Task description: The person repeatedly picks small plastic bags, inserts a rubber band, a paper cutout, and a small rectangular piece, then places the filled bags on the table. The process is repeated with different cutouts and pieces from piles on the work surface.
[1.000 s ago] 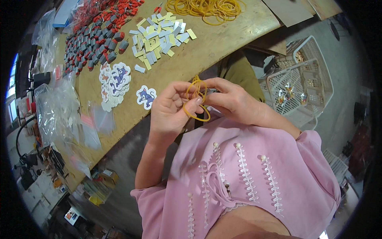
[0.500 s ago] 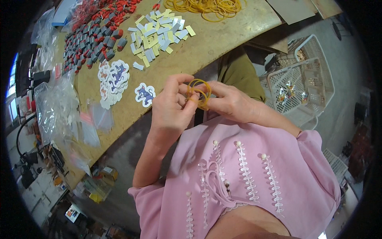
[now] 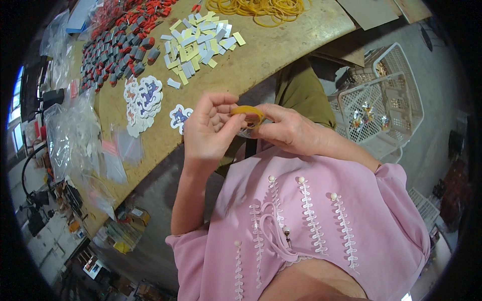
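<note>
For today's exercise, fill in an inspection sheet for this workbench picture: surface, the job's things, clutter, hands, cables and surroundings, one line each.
Surface: brown worktable, largely covered.
Job's things: yellow rubber band pinched between both hands, above the lap.
Clutter: pile of rubber bands; small pale cards; red and grey pieces; cartoon stickers; clear plastic bags.
Hands: left hand and right hand both grip the band.
Cables: black cable at the left edge.
Surroundings: white plastic baskets on the floor, right.
</note>
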